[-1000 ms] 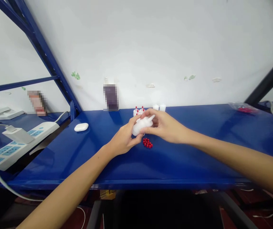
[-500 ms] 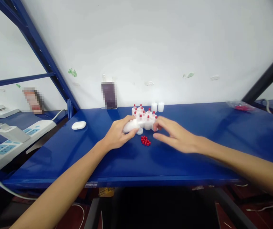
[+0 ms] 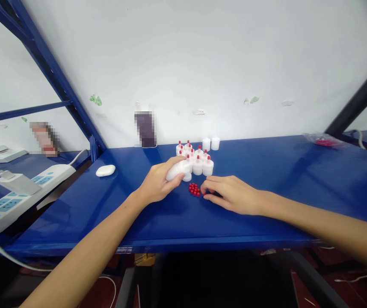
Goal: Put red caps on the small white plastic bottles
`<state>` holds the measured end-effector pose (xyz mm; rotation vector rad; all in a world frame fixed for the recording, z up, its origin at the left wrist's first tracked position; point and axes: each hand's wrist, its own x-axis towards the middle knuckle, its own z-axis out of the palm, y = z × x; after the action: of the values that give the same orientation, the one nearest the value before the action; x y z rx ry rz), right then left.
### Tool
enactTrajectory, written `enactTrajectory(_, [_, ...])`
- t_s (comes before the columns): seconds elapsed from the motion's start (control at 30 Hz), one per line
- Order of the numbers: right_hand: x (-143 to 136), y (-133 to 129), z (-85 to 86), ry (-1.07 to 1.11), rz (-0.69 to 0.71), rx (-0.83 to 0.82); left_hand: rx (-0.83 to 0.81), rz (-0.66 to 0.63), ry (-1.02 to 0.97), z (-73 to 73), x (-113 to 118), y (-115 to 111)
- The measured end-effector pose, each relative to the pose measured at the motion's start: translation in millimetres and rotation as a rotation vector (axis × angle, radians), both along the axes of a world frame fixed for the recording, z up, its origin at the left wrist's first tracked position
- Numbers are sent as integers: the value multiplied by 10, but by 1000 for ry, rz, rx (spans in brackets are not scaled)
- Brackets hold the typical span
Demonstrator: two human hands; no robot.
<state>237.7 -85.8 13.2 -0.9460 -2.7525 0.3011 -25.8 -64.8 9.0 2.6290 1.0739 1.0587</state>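
My left hand [image 3: 158, 182] is wrapped round a white plastic bottle [image 3: 175, 171], which is tilted with one end to the right. My right hand [image 3: 230, 192] rests low over the table, fingers curled and tips pinched on a small red cap [image 3: 204, 194], mostly hidden by them. Just left of those fingertips lies a cluster of loose red caps [image 3: 193, 189]. Behind both hands, several white bottles with red caps [image 3: 198, 166] stand upright in a close group. The held bottle's right end overlaps the front of that group in view.
Two white bottles [image 3: 215, 143] without red tips stand at the back near the wall. A phone [image 3: 145, 129] leans on the wall. A white earbud case [image 3: 105, 170] lies left on the blue table [image 3: 282, 179], and a plastic bag with red contents [image 3: 324, 141] far right.
My right hand has moved down and toward me, from beside the capped bottles to the loose red caps, and its fingers have closed. My left hand still holds the bottle.
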Motion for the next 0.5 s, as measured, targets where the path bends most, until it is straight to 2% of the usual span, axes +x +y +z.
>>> enactTrajectory(0.13, [70,27,125,-22,-10,-193,-3,16,36,-5,2,4])
enactTrajectory(0.2, [78,15,192,-103,18,-221,-35,13,72,7,9,-15])
enactTrajectory(0.37, [-8,-73,238,-268,88,61,-53,-25,170,52,36,-82])
enactTrajectory(0.43, [-36,-65,227,-202,77,124,-29,-25,196,56,46,-95])
enactTrajectory(0.5, [-43,-19,217,-43,28,141,-3,-26,208,50,57,-101])
